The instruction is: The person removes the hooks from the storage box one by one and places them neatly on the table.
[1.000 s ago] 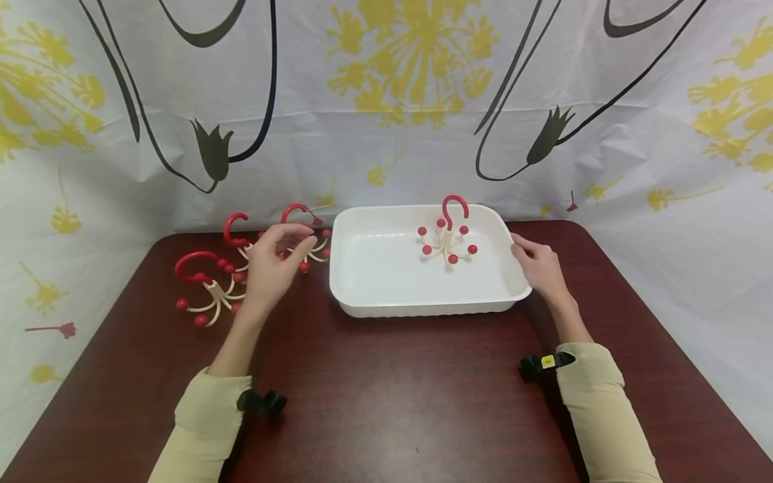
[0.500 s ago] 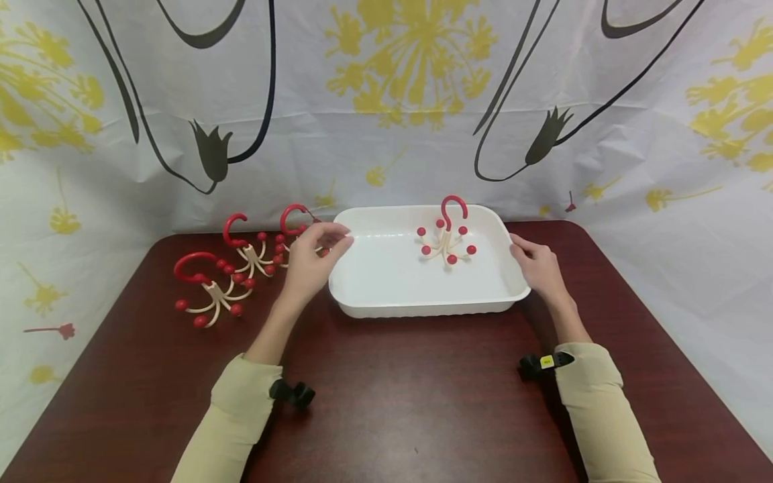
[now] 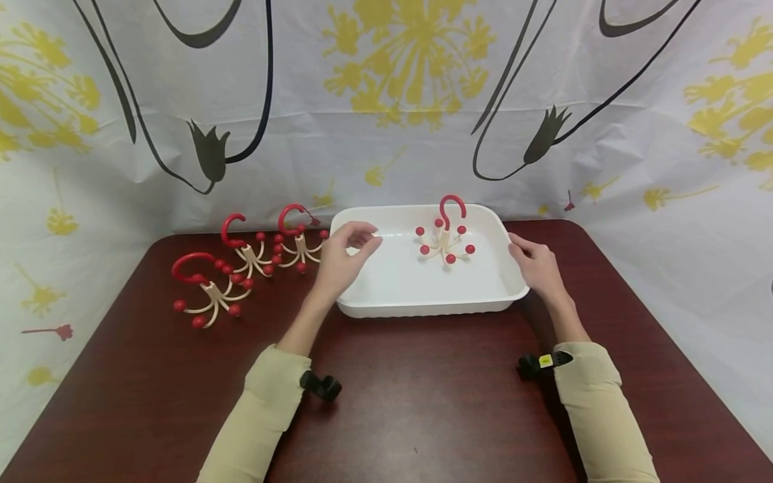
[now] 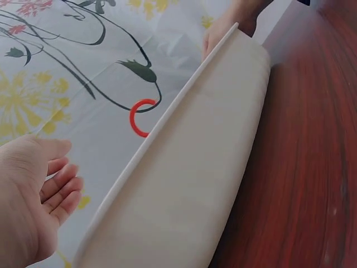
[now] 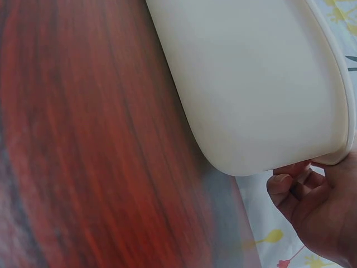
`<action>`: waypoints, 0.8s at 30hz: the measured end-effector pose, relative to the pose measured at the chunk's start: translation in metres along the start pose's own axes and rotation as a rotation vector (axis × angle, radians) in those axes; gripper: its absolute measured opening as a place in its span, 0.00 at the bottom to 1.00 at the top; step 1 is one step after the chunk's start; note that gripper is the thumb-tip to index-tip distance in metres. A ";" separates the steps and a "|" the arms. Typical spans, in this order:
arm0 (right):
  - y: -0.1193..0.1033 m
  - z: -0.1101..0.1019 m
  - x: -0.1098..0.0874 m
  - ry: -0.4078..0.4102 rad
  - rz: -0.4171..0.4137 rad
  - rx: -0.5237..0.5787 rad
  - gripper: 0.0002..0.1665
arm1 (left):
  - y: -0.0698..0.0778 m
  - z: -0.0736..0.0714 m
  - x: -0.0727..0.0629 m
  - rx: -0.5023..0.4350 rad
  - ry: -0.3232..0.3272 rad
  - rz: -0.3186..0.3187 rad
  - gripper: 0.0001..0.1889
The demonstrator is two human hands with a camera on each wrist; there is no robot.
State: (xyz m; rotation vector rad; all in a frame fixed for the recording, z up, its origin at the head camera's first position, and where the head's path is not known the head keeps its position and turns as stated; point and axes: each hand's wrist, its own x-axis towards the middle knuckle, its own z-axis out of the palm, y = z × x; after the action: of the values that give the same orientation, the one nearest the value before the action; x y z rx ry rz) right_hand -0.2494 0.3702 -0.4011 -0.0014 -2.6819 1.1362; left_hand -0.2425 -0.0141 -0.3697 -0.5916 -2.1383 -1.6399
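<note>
Dark wooden table (image 3: 423,402): right hand (image 3: 536,267) gripping white tray (image 3: 423,305) rim, fingers curled; left hand (image 3: 344,258) hovering, relaxed and empty, over tray's left edge.

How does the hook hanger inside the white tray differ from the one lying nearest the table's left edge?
The hanger in the tray stands upright, its red hook on top; the left hanger lies tipped over, its hook sideways. The first sits in the white tray, between the left hand and right hand; the second rests on the bare table, away from both hands. Both have a red hook and cream arms with red ball tips.
</note>
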 end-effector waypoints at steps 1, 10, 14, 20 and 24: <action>0.000 0.000 0.000 0.001 0.000 0.000 0.29 | 0.000 0.003 0.000 -0.005 -0.004 -0.003 0.11; 0.000 0.001 0.001 0.006 0.003 -0.005 0.28 | 0.001 0.030 0.008 -0.028 -0.048 -0.040 0.13; 0.000 0.000 0.000 0.003 0.000 0.000 0.28 | 0.001 0.042 0.013 -0.038 -0.065 -0.039 0.14; 0.000 0.000 0.000 0.004 0.007 0.002 0.28 | 0.002 0.058 0.020 -0.054 -0.094 -0.049 0.15; 0.001 0.000 0.000 0.002 -0.005 0.006 0.28 | 0.003 0.068 0.023 -0.064 -0.113 -0.087 0.16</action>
State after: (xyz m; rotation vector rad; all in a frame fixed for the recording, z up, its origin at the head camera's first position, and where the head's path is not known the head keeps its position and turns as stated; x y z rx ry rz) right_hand -0.2500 0.3707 -0.4020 0.0054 -2.6753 1.1427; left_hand -0.2636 0.0543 -0.3716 -0.6330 -2.2274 -1.7657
